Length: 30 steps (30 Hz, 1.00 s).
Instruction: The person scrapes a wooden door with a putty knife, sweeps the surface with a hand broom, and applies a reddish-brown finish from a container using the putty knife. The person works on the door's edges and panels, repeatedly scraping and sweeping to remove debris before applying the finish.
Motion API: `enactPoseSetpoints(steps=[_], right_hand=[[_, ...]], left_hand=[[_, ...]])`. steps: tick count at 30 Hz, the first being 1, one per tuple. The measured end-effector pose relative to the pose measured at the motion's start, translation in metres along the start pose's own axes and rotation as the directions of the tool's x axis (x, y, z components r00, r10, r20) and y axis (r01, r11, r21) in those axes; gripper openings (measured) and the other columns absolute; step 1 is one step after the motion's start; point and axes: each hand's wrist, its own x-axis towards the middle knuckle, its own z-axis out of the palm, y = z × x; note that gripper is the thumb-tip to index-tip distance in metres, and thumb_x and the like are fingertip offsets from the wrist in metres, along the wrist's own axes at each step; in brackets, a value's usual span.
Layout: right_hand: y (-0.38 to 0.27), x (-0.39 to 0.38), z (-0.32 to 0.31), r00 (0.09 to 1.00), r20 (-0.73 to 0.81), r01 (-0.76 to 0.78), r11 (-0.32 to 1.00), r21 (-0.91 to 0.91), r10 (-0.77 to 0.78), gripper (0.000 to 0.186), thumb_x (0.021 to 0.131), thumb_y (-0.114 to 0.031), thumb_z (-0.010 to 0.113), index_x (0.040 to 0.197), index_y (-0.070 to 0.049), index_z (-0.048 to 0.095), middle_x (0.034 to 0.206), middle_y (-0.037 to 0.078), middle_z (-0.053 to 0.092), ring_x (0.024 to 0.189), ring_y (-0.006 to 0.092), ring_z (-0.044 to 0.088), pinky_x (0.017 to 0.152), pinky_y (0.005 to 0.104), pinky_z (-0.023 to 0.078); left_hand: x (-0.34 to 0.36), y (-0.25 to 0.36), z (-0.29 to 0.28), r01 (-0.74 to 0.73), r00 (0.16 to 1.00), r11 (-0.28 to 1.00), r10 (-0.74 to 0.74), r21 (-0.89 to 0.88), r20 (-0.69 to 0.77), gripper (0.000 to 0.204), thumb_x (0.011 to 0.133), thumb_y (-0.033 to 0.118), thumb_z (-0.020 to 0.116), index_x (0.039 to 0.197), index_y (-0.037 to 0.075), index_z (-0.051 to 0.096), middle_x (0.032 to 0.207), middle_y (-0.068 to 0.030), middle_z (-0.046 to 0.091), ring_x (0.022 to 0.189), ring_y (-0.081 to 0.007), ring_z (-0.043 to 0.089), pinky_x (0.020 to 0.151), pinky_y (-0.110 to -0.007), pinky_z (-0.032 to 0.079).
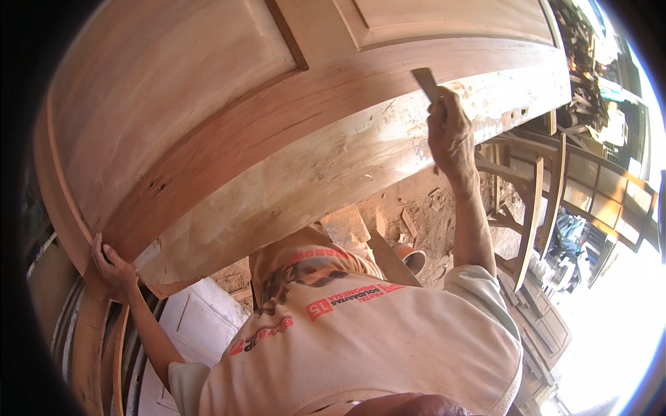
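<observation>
A large panelled wooden door (229,118) lies flat in front of me, its thick pale edge facing me. My left hand (111,267) grips the door's near left corner, fingers wrapped over the edge. My right hand (449,132) is raised at the door's edge on the right and holds a flat putty knife (424,82), blade up against the wood. Patches of light filler show on the edge around the blade.
Wooden trestle legs and frames (538,201) stand below the door on the right. Dirt floor with wood scraps (416,215) lies under it. Stacked boards and a white panel (194,319) rest at lower left. Cluttered wood pieces fill the upper right.
</observation>
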Motion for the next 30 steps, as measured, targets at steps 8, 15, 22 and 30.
enactPoseSetpoints(steps=[8,15,22,30], right_hand=[[0.021,-0.002,0.01,0.999,0.046,0.019,0.975,-0.221,-0.009,0.04,0.102,0.0,0.053,0.139,-0.01,0.064,0.091,0.009,0.062,0.065,0.0125,0.054,0.045,0.0193,0.048],[0.005,0.003,0.006,0.986,0.048,0.158,0.987,-0.02,-0.157,0.028,0.1,-0.001,0.055,0.128,-0.002,0.06,0.079,0.008,0.064,0.058,0.0086,0.057,0.04,0.022,0.046],[0.02,0.027,-0.013,0.983,-0.042,-0.181,0.983,-0.014,0.18,0.048,0.105,-0.017,0.047,0.15,-0.003,0.045,0.087,0.018,0.07,0.076,0.0273,0.069,0.07,0.0438,0.055],[0.02,0.055,-0.003,0.918,0.097,-0.395,0.91,0.129,0.385,0.051,0.1,-0.012,0.05,0.151,-0.005,0.049,0.076,0.009,0.069,0.06,0.0141,0.064,0.055,0.0323,0.052]], left_hand=[[0.004,-0.003,0.001,-0.011,1.0,0.999,0.011,-0.041,-0.005,0.038,0.108,0.02,0.044,0.129,-0.003,0.065,0.132,-0.0193,0.065,0.126,-0.0372,0.06,0.109,-0.048,0.045],[0.004,0.014,-0.007,0.044,0.998,0.999,-0.044,-0.01,0.05,0.039,0.108,0.021,0.043,0.13,-0.004,0.063,0.133,-0.0211,0.064,0.126,-0.0383,0.059,0.109,-0.048,0.045],[0.005,0.012,-0.007,0.025,0.999,0.999,-0.024,-0.026,0.043,0.04,0.108,0.02,0.041,0.131,-0.004,0.063,0.134,-0.0219,0.063,0.128,-0.0388,0.058,0.109,-0.049,0.045],[0.003,-0.001,-0.003,-0.022,0.999,1.0,0.023,-0.001,0.03,0.039,0.107,0.017,0.042,0.131,-0.004,0.063,0.134,-0.0211,0.064,0.127,-0.0376,0.059,0.11,-0.048,0.046]])
